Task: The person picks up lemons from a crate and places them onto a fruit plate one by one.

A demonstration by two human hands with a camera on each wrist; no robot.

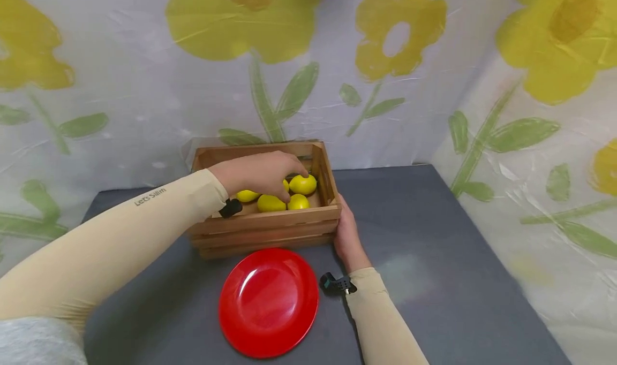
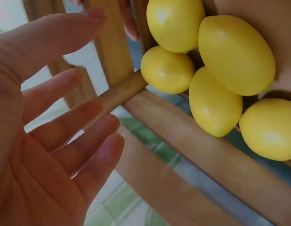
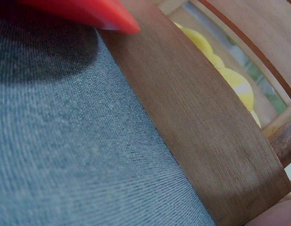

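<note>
At the far left, a white backdrop (image 1: 159, 103) painted with yellow flowers and green leaves hangs behind everything. A cream left sleeve (image 1: 130, 236), lettered "Lets Slim", reaches across from the lower left to a black wrist device (image 1: 231, 208) and the left hand (image 1: 262, 172). That hand is inside the opening of a slatted wooden crate (image 1: 265, 221), above the fruit; its fingers are extended and apart, and in the left wrist view it holds nothing, with a gap between the fingertips and the fruit.

The lemons (image 1: 302, 185) lie inside the crate, gathered toward its right end; five show in the left wrist view, bright yellow and crowded together, several touching. Just in front of the crate lies a round, glossy red plate (image 1: 267, 301), bare on top. Whether its rim touches the wood cannot be told.

Farther right, the right hand (image 1: 348, 234) rests against the outside of the crate's right end; its fingers are mostly hidden, so whether they curl round the wood cannot be told. Below it come a second black device (image 1: 337, 283) and a cream right sleeve (image 1: 385, 322). The dark grey tabletop (image 1: 424, 236) extends to the right edge, beside more flowered backdrop.
</note>
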